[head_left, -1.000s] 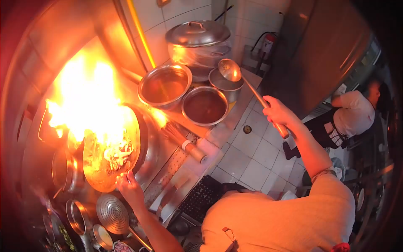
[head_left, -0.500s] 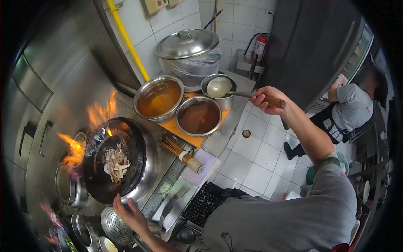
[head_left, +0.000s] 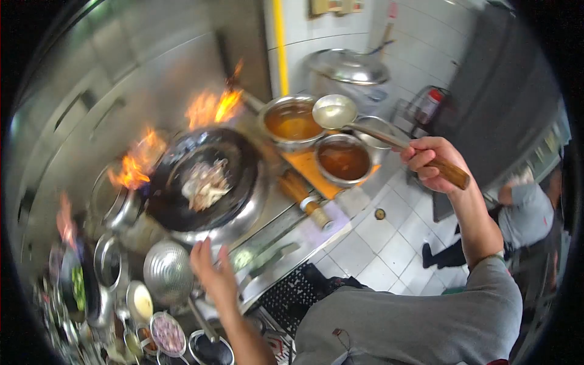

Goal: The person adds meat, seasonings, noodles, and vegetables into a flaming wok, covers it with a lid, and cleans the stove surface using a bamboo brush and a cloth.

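My right hand [head_left: 435, 161] grips the wooden handle of a ladle [head_left: 334, 112]. The ladle's bowl hangs level near the two metal bowls, with what looks like a little pale liquid inside. My left hand [head_left: 213, 267] holds nothing; its fingers are apart, just below the near rim of the dark wok [head_left: 243, 182]. Whether the fingertips touch the wok I cannot tell. Pale, strip-like pieces of food [head_left: 207, 184] lie in the wok, and flames [head_left: 207, 111] rise behind it. One metal bowl [head_left: 293, 143] contains amber liquid; another bowl [head_left: 344, 159] contains reddish-brown liquid.
A perforated strainer [head_left: 167, 272] lies left of my left hand. A bamboo brush [head_left: 307, 201] rests right of the wok. Behind the bowls stands a lidded pot [head_left: 350, 67]. Flames [head_left: 131, 170] also burn at the left. Another person [head_left: 529, 210] is at the far right.
My right hand has swung the ladle from over the back-right pot toward the amber bowl. My left hand remains near the wok's rim. The head view has turned left.
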